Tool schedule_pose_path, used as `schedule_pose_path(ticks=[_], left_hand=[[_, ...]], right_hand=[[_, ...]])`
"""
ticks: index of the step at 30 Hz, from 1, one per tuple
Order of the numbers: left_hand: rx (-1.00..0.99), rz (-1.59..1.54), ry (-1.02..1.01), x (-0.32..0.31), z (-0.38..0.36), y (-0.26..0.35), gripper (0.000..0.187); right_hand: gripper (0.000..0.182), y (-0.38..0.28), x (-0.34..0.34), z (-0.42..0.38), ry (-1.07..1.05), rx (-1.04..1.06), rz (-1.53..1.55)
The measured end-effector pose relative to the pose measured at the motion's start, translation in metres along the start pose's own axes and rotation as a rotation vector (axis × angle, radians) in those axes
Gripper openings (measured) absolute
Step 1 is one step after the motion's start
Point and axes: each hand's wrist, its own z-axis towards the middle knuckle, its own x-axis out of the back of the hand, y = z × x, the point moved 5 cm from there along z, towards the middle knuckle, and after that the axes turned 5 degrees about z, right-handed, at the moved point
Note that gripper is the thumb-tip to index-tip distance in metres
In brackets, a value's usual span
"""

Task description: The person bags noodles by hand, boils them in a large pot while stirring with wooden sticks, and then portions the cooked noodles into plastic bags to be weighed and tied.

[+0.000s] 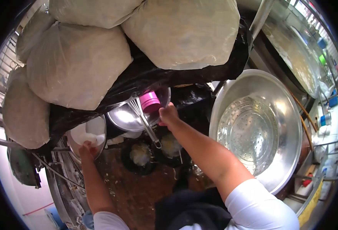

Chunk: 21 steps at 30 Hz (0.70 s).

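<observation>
Left hand [88, 148] in pale tub [74, 138], right at pink cup [150, 102], both hands' finger spread hidden, whisk [140, 111] partly covered

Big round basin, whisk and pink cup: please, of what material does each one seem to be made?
Big round basin: shiny bare metal, perhaps aluminium or steel, from its silvery glare.
Whisk: probably polished metal, given the thin silvery wires and bright handle.
Pink cup: likely smooth plastic, by its even, strong colour, though painted metal is possible.
</observation>
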Motion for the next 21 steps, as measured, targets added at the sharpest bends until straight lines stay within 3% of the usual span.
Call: schedule_pose_path(ticks=[1, 3, 6, 8, 10, 14, 16, 17, 18, 20, 21], left_hand=[[-0.003, -0.001, 0.004, 0.005, 0.004, -0.002, 0.053], [-0.134, -0.485, -0.165, 0.001, 0.011, -0.002, 0.042], [-0.240, -0.221, -0.068, -0.027, -0.048, 0.042, 0.039], [-0.184, -0.257, -0.143, -0.049, -0.075, 0.056, 0.038], [-0.388, -0.157, -0.214, -0.071, -0.094, 0.074, 0.039], [-0.310, -0.072, -0.260, -0.122, -0.115, 0.079, 0.041], [-0.322, -0.275, -0.706, -0.152, -0.118, 0.076, 0.037], [-0.341, -0.300, -0.710, -0.148, -0.120, 0.073, 0.038], [-0.341, -0.300, -0.711, -0.139, -0.112, 0.068, 0.038], [-0.455, -0.366, -0.487, -0.095, -0.091, 0.050, 0.042], [-0.469, -0.338, -0.080, -0.064, -0.098, 0.047, 0.047]], right_hand=[[0.037, 0.001, 0.002, 0.000, 0.016, 0.024, -0.011], [0.037, -0.001, 0.003, -0.005, -0.020, 0.031, -0.015], [0.038, -0.015, 0.008, -0.015, -0.040, 0.049, -0.020], [0.038, -0.011, 0.005, -0.013, -0.046, 0.056, -0.036], [0.039, -0.007, 0.000, -0.004, -0.034, 0.044, -0.035], [0.038, -0.014, 0.001, -0.023, -0.064, 0.029, -0.017], [0.037, -0.010, -0.001, -0.025, -0.138, 0.002, 0.020], [0.037, -0.009, 0.000, -0.026, -0.138, 0.001, 0.020], [0.036, -0.009, 0.001, -0.025, -0.160, 0.025, 0.039], [0.034, -0.004, 0.004, -0.020, -0.182, 0.047, 0.059], [0.033, 0.001, 0.006, -0.012, -0.177, 0.059, 0.123]])
